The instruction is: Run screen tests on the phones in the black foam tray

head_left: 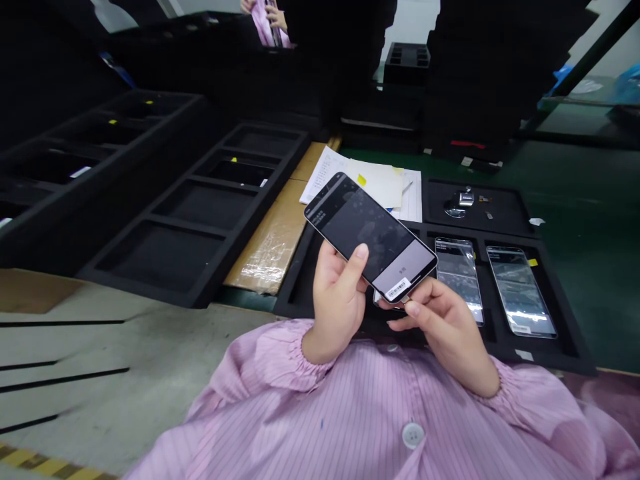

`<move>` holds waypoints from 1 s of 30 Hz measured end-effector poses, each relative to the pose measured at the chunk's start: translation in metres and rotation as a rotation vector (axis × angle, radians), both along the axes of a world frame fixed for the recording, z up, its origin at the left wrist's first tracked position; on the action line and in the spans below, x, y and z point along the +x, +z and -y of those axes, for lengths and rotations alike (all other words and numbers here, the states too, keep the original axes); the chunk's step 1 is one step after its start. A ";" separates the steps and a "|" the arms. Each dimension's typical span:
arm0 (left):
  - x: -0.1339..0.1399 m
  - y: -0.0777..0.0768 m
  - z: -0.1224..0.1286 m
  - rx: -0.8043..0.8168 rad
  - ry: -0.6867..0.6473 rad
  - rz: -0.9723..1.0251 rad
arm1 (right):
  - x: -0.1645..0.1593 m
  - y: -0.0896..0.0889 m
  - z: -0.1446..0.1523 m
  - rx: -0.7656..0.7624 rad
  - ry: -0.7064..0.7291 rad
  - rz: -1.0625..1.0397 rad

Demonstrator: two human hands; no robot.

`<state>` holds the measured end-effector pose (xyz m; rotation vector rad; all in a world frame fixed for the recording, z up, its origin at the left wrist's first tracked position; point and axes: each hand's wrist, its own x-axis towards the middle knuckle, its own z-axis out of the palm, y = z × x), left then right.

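Observation:
My left hand (340, 297) is wrapped round a smartphone (373, 227), its thumb lying on the glass. The phone is tilted, with its lit screen facing up, dark grey with a pale band and a barcode label near the lower end. At that lower edge my right hand (443, 320) pinches a small metallic piece (406, 299) between thumb and forefinger. Whether it is a plug or a tray I cannot tell. Below my hands lies a black foam tray (570, 347), where two more smartphones, a middle one (460, 277) and a right one (520, 290), rest screen up.
A smaller black foam piece (493, 213) holds a shiny metal item (466, 198) and tiny parts. Papers (413, 200) lie behind the phone. Left are foam trays with compartments (187, 207) and cardboard (273, 250). Stacked black trays (480, 80) rise behind; another person's hand (276, 17) shows.

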<state>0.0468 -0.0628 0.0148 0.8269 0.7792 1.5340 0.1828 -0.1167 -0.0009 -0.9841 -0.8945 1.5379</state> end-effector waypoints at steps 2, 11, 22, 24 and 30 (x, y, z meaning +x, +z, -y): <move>0.002 -0.002 0.003 -0.001 -0.020 -0.002 | -0.002 -0.004 -0.001 -0.002 -0.031 0.050; -0.026 0.002 -0.003 -0.138 -0.184 -0.249 | 0.045 0.019 -0.014 0.246 0.192 0.835; -0.085 -0.032 -0.040 0.109 0.025 -1.402 | 0.211 0.004 -0.158 -0.084 -0.384 1.327; -0.053 -0.029 -0.028 0.252 0.161 -1.604 | 0.208 -0.004 -0.171 -0.077 -0.385 1.306; 0.016 -0.029 -0.003 0.261 -0.270 -1.820 | 0.189 0.018 -0.149 0.030 -0.285 1.167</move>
